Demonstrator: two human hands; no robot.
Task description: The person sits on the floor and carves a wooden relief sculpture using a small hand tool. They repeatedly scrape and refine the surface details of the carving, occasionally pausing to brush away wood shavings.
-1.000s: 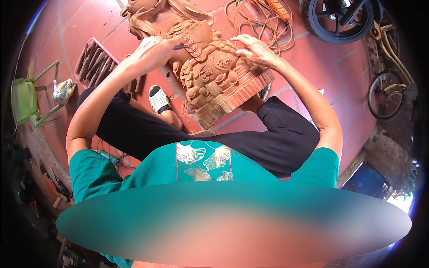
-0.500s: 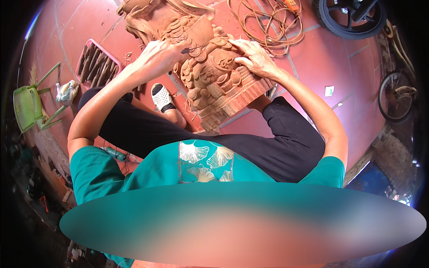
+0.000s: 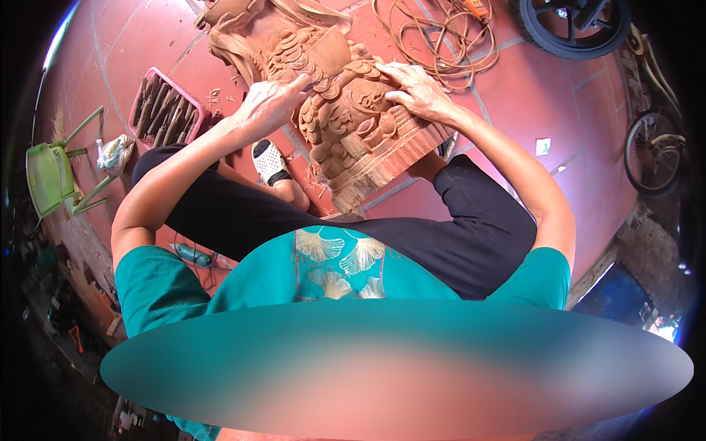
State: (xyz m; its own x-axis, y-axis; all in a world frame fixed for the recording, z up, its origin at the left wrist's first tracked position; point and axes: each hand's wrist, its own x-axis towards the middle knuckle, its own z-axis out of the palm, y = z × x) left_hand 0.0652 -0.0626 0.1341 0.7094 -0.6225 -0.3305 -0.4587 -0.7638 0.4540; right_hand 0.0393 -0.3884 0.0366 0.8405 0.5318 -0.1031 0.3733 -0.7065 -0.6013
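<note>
A large carved wooden sculpture [image 3: 351,110] of reddish-brown wood, covered with scale-like and rounded relief, lies on the floor in front of my legs. My left hand [image 3: 271,107] is closed at its left side, fingertips against the carved scales. Whatever those fingers pinch is too small or hidden to make out. On the opposite side my right hand [image 3: 421,94] lies over the upper right edge, its fingers stretched out on the wood. The plain, squared base of the sculpture points toward me, between my knees.
A pink tray [image 3: 200,121] of carving tools stands to the left, near a green chair [image 3: 50,176] and a plastic bag [image 3: 115,154]. An orange cable [image 3: 441,55] coils at the far right by a black wheel [image 3: 573,26]. Wood shavings litter the red tiles.
My left hand has shifted slightly down over the carving's left side, still closed. My right hand stays in place on the wood.
</note>
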